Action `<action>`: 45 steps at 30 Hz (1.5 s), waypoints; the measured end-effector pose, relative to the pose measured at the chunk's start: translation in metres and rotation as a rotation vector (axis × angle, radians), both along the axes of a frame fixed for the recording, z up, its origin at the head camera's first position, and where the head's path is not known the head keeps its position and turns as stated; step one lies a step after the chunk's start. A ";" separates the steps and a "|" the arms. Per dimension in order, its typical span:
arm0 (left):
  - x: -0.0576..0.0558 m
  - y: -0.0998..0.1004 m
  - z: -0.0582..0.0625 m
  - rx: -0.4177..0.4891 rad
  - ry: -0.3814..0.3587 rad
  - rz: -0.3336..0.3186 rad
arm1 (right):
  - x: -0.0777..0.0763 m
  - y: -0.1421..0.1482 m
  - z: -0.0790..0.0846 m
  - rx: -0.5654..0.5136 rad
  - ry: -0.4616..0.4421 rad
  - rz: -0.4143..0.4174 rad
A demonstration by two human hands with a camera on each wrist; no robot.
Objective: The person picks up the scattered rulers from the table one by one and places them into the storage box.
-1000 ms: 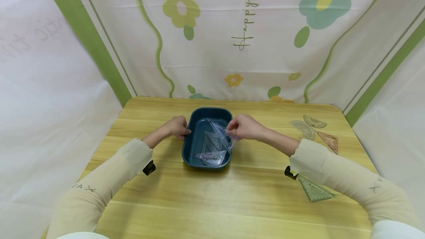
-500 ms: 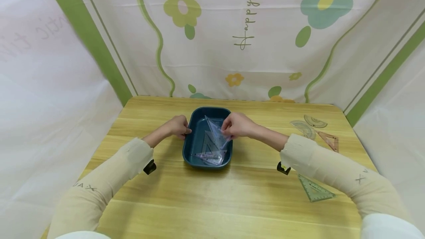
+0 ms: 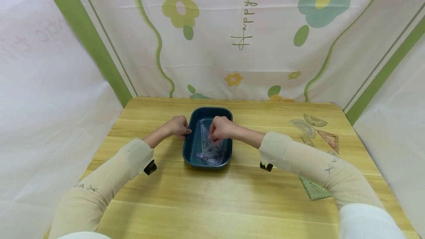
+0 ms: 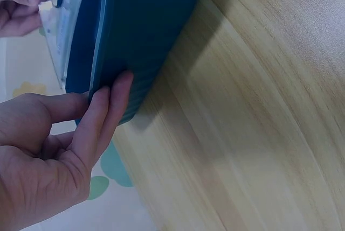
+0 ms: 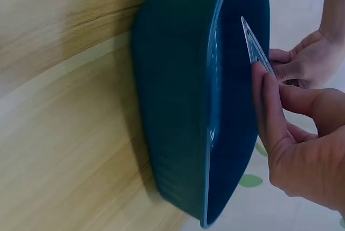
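Note:
A dark teal rectangular tray point(image 3: 189, 159) with raised walls stands on the wooden table. My left hand point(image 3: 179, 126) pinches its left rim, thumb inside and fingers against the outer wall, as the left wrist view shows. Over the tray, my right hand point(image 3: 221, 128) pinches a clear triangular set square point(image 3: 204, 135) between thumb and fingers. In the right wrist view that set square point(image 5: 253, 45) is tilted, its tip above the tray's inside. More clear drawing pieces, among them a purplish set square point(image 3: 212, 158), lie on the tray's floor; the right hand partly covers them.
At the table's right lie two protractors, a grey one point(image 3: 303, 127) and a brownish one point(image 3: 315, 120), and an orange set square point(image 3: 329, 140). A green set square point(image 3: 313, 189) lies partly under the right sleeve. A flowered curtain point(image 3: 212, 47) hangs behind the table.
My right hand has moved left from the tray's right rim to above its middle, carrying the clear set square, which has turned more upright. My left hand stays on the rim.

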State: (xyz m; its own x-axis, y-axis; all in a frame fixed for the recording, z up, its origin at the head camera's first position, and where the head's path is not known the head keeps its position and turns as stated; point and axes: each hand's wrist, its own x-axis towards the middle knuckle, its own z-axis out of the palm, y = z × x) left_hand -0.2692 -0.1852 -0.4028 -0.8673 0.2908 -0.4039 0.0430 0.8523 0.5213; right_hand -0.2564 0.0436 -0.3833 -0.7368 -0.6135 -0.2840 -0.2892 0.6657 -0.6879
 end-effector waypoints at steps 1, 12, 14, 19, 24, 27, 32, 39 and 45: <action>0.000 0.000 0.000 -0.003 0.003 -0.007 | -0.001 -0.003 -0.001 0.004 -0.010 -0.004; -0.001 0.004 0.000 0.003 0.014 -0.007 | -0.006 -0.031 -0.001 0.004 -0.133 -0.028; 0.000 0.004 0.000 0.001 0.014 -0.011 | -0.007 -0.035 -0.003 0.000 -0.145 -0.034; 0.001 0.004 -0.001 -0.008 0.009 -0.026 | -0.008 -0.039 -0.010 0.017 -0.150 -0.015; 0.002 0.005 0.000 0.007 0.014 -0.030 | -0.005 -0.031 -0.011 0.102 -0.015 0.039; 0.003 0.005 0.001 -0.002 0.023 -0.030 | -0.002 -0.021 -0.009 0.129 0.085 0.094; 0.002 0.003 0.004 -0.021 0.030 -0.030 | 0.004 -0.002 -0.004 0.075 0.161 0.133; -0.001 0.000 0.001 -0.015 0.032 -0.034 | 0.012 0.030 -0.001 -0.037 0.165 0.116; -0.002 -0.001 0.000 -0.013 0.038 -0.037 | 0.019 0.058 0.002 -0.093 0.152 0.081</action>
